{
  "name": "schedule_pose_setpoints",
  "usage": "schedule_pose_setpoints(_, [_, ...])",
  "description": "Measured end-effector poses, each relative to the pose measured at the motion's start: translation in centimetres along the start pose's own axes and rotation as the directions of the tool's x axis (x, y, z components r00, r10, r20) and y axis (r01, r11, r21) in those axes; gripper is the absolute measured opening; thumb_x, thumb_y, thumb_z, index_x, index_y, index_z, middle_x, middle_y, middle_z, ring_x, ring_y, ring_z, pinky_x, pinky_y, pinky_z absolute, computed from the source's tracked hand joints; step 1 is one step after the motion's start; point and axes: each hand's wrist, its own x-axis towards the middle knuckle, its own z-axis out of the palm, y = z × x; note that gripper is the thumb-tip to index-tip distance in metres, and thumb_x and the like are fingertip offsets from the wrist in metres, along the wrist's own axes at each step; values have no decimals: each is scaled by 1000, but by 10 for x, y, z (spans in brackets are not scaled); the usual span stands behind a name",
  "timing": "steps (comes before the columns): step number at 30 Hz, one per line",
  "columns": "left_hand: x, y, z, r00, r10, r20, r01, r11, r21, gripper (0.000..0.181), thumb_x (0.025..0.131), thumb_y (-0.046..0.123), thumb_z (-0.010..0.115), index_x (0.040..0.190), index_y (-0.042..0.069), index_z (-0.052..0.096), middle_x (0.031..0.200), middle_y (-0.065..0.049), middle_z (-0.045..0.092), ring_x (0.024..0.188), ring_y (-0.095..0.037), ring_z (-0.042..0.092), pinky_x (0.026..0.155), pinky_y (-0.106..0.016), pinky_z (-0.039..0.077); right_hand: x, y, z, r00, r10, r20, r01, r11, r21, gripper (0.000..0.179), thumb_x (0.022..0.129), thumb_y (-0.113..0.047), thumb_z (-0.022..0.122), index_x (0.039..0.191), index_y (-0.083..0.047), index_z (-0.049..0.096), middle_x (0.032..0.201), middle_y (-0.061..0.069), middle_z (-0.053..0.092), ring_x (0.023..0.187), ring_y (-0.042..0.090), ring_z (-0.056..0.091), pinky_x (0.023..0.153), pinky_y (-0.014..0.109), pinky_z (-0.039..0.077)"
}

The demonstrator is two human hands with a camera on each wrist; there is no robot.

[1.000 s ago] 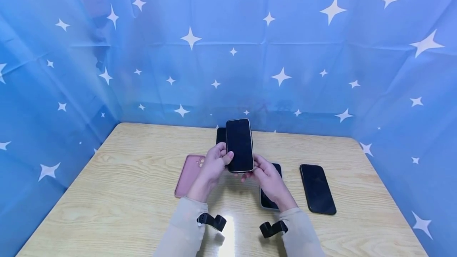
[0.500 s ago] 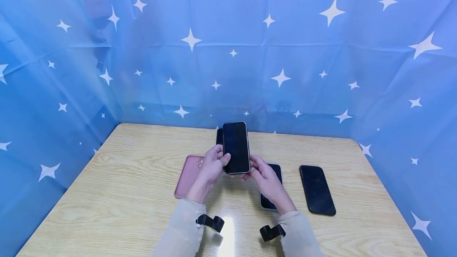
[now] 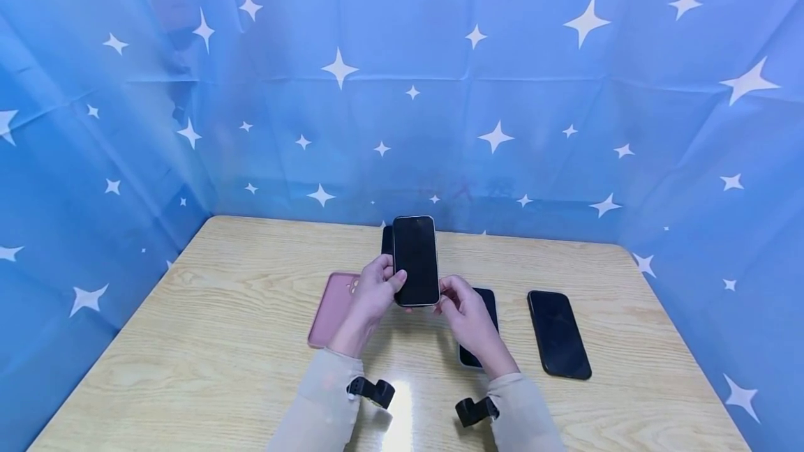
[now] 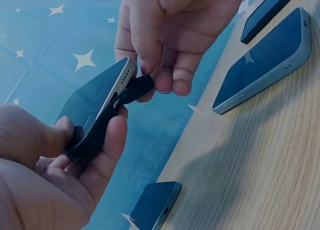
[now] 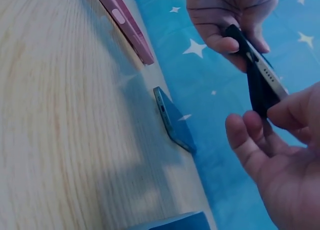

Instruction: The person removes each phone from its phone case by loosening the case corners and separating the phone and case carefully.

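Held above the middle of the table is a smartphone (image 3: 416, 260), its dark screen facing up. My left hand (image 3: 370, 295) grips it by its lower left part, thumb on the front edge. A flexible black phone case (image 4: 95, 140) sits partly round the phone. In the left wrist view the case's bottom edge bends away from the phone, baring the pale frame with its speaker holes. My right hand (image 3: 470, 319) pinches the loose corner of the case between thumb and fingers, as the right wrist view also shows. The back of the phone is hidden.
On the wooden table (image 3: 220, 340) lies a pink phone case (image 3: 329, 312) at left. Another dark phone (image 3: 386, 239) lies behind the held one, partly covered. A grey-cased phone (image 4: 265, 64) is under the right forearm, and a black phone (image 3: 559, 333) lies farther right. A starry blue curtain (image 3: 402, 110) hangs behind.
Early on, the held phone and left hand shifted slightly left and down. The right hand's fingers have drawn into a tighter pinch at the phone's lower right corner.
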Motion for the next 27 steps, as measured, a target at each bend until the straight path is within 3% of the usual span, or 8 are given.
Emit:
schedule_pose_setpoints(5, [-2,1,2,1000,22,-12,-21,998,65,14,104,-4,52,116,-9,56,113,-28,70,87,-30,73,64,-63,62,2,-4,-1,1000,12,-29,-14,997,-79,22,94,12,47,96,-4,63,101,10,57,81,28,64,70,24,53])
schedule_pose_setpoints(8, [-3,2,3,1000,26,-18,-24,994,102,13,104,-3,54,116,-8,56,109,-26,70,87,-29,73,63,-62,62,2,-6,-1,996,79,-28,-82,993,-82,20,94,7,46,94,-5,61,94,11,57,79,24,63,70,26,50])
schedule_pose_setpoints(10, [-3,2,3,999,26,-27,-22,990,138,12,103,-2,55,114,-7,56,102,-22,70,85,-26,72,61,-57,64,2,-6,-1,991,135,-25,-136,988,-74,16,100,-1,48,95,-6,62,88,11,58,74,22,61,67,27,48])
schedule_pose_setpoints(13, [-4,2,3,999,20,-32,-13,982,189,10,103,-1,58,112,-5,57,92,-14,64,80,-22,67,59,-50,64,1,-7,0,984,179,-20,-180,981,-69,13,105,-16,58,95,-8,63,79,9,58,70,19,56,63,26,45])
schedule_pose_setpoints(16, [-4,0,4,1000,9,-29,-2,978,208,10,102,0,60,110,-4,56,91,-11,61,77,-19,66,57,-48,64,0,-7,1,983,184,-28,-186,979,-81,21,101,-25,69,91,-8,62,75,4,55,67,16,51,59,24,43])
schedule_pose_setpoints(21, [-4,-1,4,1000,-17,-26,22,980,199,15,101,1,62,114,-5,56,99,-17,68,73,-19,69,58,-50,64,0,-5,2,978,204,-38,-207,974,-95,22,98,-22,73,87,-8,60,71,1,52,63,15,49,56,24,40])
schedule_pose_setpoints(27, [-3,-2,2,999,-9,-46,19,976,216,23,99,4,68,115,-6,55,101,-21,71,69,-20,70,56,-50,64,1,-5,-1,970,243,-12,-243,969,-51,22,100,-21,71,86,-7,60,64,7,57,61,27,57,54,26,43])
